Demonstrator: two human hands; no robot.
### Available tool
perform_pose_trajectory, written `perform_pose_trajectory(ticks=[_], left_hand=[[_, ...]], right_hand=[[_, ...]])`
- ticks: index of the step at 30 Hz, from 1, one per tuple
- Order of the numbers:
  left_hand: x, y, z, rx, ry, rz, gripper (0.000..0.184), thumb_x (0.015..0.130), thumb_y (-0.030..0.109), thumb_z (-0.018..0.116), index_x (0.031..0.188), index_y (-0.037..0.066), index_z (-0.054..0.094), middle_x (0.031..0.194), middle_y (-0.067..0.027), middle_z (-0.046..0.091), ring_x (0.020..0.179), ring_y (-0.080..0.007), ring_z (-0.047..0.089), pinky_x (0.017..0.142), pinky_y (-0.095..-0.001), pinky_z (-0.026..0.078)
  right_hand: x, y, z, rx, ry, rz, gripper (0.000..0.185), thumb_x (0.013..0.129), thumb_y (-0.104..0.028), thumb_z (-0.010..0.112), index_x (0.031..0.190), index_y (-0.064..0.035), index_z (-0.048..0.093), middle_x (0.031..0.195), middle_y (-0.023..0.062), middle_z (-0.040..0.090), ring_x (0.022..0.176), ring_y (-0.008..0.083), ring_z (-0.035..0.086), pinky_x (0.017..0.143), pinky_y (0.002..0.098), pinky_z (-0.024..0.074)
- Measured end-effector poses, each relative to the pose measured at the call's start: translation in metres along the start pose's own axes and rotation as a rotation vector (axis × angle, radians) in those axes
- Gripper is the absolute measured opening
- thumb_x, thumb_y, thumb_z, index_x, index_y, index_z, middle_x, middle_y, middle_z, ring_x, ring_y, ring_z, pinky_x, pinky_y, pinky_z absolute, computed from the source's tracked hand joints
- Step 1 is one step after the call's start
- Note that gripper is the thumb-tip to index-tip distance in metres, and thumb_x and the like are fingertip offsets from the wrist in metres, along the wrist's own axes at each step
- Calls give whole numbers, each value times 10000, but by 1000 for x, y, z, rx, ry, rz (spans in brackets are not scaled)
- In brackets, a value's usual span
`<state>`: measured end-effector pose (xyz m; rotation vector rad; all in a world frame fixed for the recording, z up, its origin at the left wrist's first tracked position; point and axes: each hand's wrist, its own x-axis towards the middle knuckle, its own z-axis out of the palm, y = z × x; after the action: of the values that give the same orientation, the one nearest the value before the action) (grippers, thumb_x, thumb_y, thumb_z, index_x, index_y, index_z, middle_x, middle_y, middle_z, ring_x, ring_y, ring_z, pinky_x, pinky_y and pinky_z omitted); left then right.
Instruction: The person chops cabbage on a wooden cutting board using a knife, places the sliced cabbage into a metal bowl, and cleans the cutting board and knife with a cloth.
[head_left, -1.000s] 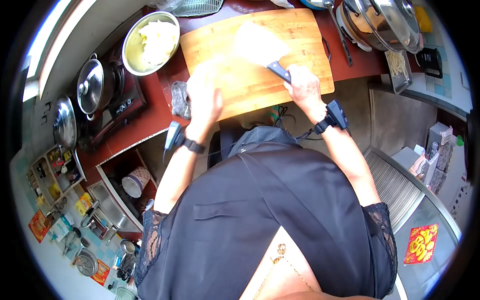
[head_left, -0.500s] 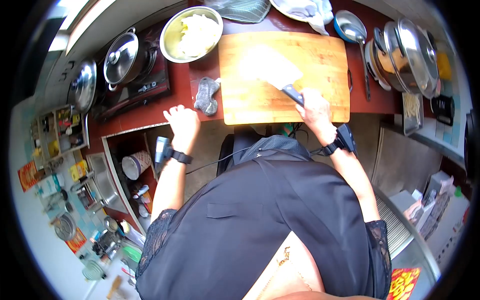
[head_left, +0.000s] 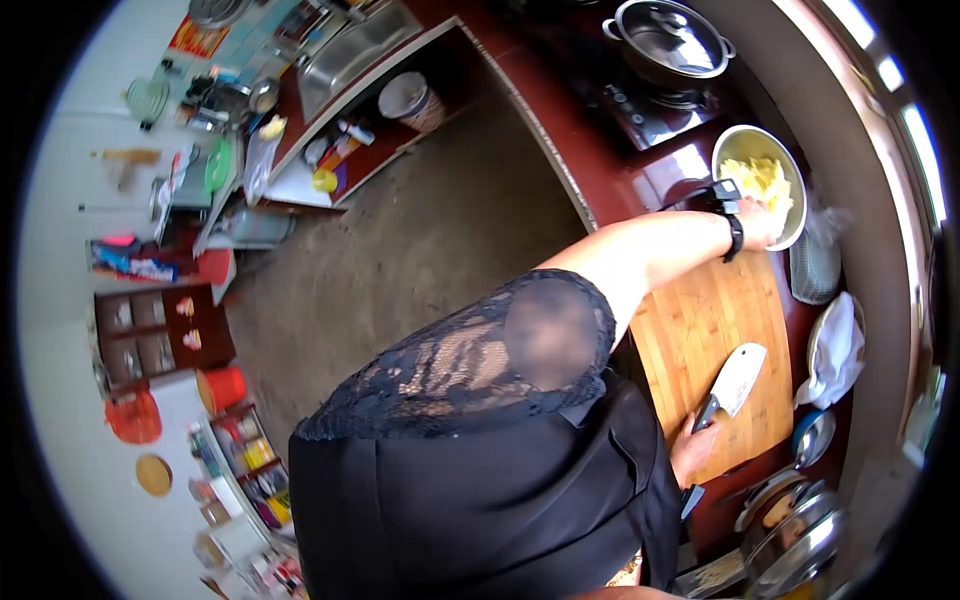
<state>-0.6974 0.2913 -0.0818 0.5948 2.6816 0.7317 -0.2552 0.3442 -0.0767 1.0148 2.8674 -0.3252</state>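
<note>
One wooden board (head_left: 695,310); one metal bowl (head_left: 752,143) beside it; one cleaver (head_left: 738,380) over the board, grasped by the right hand (head_left: 690,450); one pale-yellow heap (head_left: 756,180) in the bowl, the left hand (head_left: 758,226) at it, its grip I cannot tell

I count two grips: the left grip (head_left: 760,226) at two o'clock, the right grip (head_left: 692,447) at four. Across the tabletop (head_left: 573,140) there's one cutting board (head_left: 712,312) and one knife (head_left: 740,378) toward four, one metal bowl (head_left: 762,141) at two, one lidded pot (head_left: 672,45) at one, one white cloth (head_left: 835,350) and one mesh basket (head_left: 815,275) at three, one ladle (head_left: 817,440) at four, and stacked pots (head_left: 805,540) near it too crowded to number. Off to eleven sits one sink (head_left: 360,60); toward eight, two red containers (head_left: 222,391).
</note>
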Motion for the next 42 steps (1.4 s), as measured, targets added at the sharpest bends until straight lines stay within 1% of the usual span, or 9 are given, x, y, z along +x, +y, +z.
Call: perform_pose_trajectory(ticks=[11, 15, 19, 22, 24, 31, 36, 39, 42], left_hand=[[17, 13, -8, -242, 88, -24, 543, 952, 452, 542, 1197, -4, 707, 1160, -212, 716, 1119, -323, 672, 947, -463, 509], [-15, -7, -47, -557, 5, -7, 568, 990, 490, 498, 1171, 3, 727, 1126, -214, 734, 1095, -311, 695, 929, -454, 524], [13, -40, -70, -339, -80, 2, 671, 998, 561, 470, 1187, -31, 723, 1161, -205, 745, 1076, -314, 722, 913, -458, 537], [10, -50, -100, -569, -68, 42, 376, 878, 142, 661, 1197, -54, 698, 1064, -167, 755, 931, -282, 745, 818, -424, 604], [35, -74, -105, -710, -221, 28, 403, 896, 133, 659, 1236, -84, 652, 1066, -178, 726, 872, -280, 742, 616, -391, 646], [-14, -38, -175, -1014, -340, 31, 307, 960, 112, 682, 1225, -38, 640, 1117, -142, 699, 961, -275, 727, 756, -437, 672], [-88, 30, -153, -616, -144, 396, 430, 965, 152, 709, 1330, -51, 604, 1208, -128, 709, 1047, -215, 710, 866, -336, 598], [-152, 65, -108, -34, 119, 1004, 296, 917, 119, 706, 1200, 42, 661, 1105, -234, 689, 1007, -392, 686, 876, -412, 563], [-187, 67, -29, 67, 38, 1250, 375, 844, 29, 659, 1217, 40, 624, 1179, -187, 643, 1138, -379, 619, 932, -430, 561]], right_hand=[[19, 38, 23, -25, 113, -320, 563, 844, -123, 754, 1315, 61, 509, 1177, 283, 597, 1082, 469, 584, 912, 508, 492], [18, 17, 16, -21, -46, -99, 638, 845, -119, 677, 1409, 78, 451, 1287, 314, 579, 1176, 475, 580, 976, 501, 495], [22, -16, -23, 28, -115, 115, 491, 882, -164, 709, 1285, -50, 454, 1091, 296, 671, 894, 498, 674, 756, 593, 534], [21, -17, -28, 88, -32, 160, 504, 884, -163, 711, 1301, -93, 437, 893, 273, 700, 799, 497, 680, 692, 591, 534], [23, -15, -32, 125, -13, 194, 537, 885, -166, 709, 1335, -113, 421, 816, 259, 703, 761, 491, 682, 670, 588, 535], [11, -4, -42, 314, 130, 184, 553, 880, -156, 654, 1405, -210, 489, 827, 249, 708, 761, 471, 686, 696, 574, 541], [-8, 10, -45, 586, 248, 262, 445, 912, -151, 613, 1356, -159, 579, 998, 233, 700, 876, 415, 702, 743, 489, 539], [-20, 10, -62, 738, 240, 437, 405, 945, -177, 616, 1347, -132, 590, 926, 197, 683, 820, 324, 706, 738, 421, 538], [-38, 17, -67, 799, 308, 520, 386, 958, -183, 636, 1329, -84, 598, 946, 159, 686, 850, 258, 702, 771, 362, 539]])
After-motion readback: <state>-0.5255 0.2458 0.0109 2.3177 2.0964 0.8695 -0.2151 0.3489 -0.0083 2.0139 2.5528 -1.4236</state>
